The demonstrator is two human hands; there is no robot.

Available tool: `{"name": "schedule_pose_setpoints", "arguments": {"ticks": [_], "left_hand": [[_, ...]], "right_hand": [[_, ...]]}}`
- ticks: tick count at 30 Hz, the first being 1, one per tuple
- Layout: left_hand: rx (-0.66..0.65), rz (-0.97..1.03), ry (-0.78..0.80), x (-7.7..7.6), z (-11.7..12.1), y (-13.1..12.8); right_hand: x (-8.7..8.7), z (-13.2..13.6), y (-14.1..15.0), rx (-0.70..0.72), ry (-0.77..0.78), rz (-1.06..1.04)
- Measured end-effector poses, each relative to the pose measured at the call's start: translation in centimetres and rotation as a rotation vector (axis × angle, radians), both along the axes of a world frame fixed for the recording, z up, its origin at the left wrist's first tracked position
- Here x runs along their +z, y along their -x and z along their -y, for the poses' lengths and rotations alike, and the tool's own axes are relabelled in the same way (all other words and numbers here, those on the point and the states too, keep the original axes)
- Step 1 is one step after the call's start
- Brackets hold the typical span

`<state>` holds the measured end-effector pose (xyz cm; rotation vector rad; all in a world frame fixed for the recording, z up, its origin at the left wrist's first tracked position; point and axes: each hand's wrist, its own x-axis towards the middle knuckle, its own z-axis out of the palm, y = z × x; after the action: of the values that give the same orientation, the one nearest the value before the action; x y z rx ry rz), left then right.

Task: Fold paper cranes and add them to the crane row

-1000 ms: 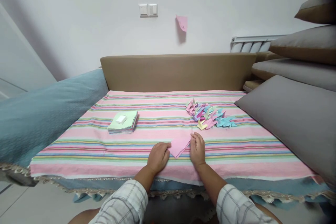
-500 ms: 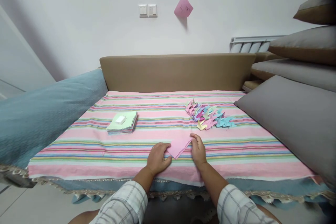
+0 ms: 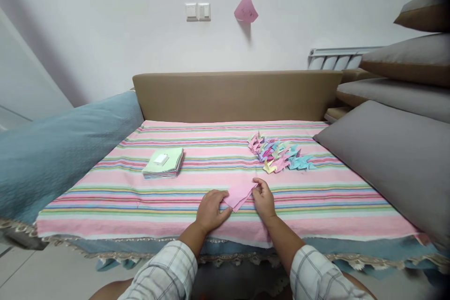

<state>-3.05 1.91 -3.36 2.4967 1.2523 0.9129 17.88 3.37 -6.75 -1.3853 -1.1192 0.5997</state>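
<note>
A folded piece of pink paper [image 3: 239,195] lies between my hands, low over the striped cloth, its layers showing along the right edge. My left hand [image 3: 212,211] grips its left corner, thumb at the lower edge and fingers at the upper one. At the right corner, my right hand [image 3: 263,198] pinches the paper between thumb and fingers. Beyond it sits a cluster of folded paper cranes [image 3: 281,155] in pink, purple, yellow, green and blue. To the left rests a stack of square paper sheets [image 3: 168,165], light green on top, with a small white object [image 3: 161,159] on it.
The striped cloth [image 3: 116,206] covers the sofa seat. A brown backrest [image 3: 235,97] stands behind it. Grey cushions [image 3: 393,159] are piled on the right, and a blue covered armrest [image 3: 70,145] bounds the left. A pink note [image 3: 246,8] hangs on the wall beside switches [image 3: 198,11].
My right hand has shifted slightly left with its corner of the pink paper. The left thumb has moved a little along the lower edge. The cranes and stack stay put.
</note>
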Motion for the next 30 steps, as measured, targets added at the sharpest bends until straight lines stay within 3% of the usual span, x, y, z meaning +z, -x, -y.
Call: {"name": "schedule_pose_setpoints", "arguments": {"ticks": [13,23,27,30], "left_hand": [[0.042,0.025,0.035,-0.06,-0.20,-0.43],[0.161,0.038,0.076,-0.15,-0.42,-0.82],[0.223,-0.032,0.063,0.02,-0.47,-0.90],[0.227,-0.045,0.062,0.05,-0.52,-0.87]], "right_hand": [[-0.44,-0.48,0.08,0.060,-0.034,0.011],[0.05,-0.24,0.17,0.147,-0.048,-0.060],[0.30,-0.13,-0.04,0.173,0.016,0.029],[0.36,-0.08,-0.08,0.166,-0.035,0.094]]}}
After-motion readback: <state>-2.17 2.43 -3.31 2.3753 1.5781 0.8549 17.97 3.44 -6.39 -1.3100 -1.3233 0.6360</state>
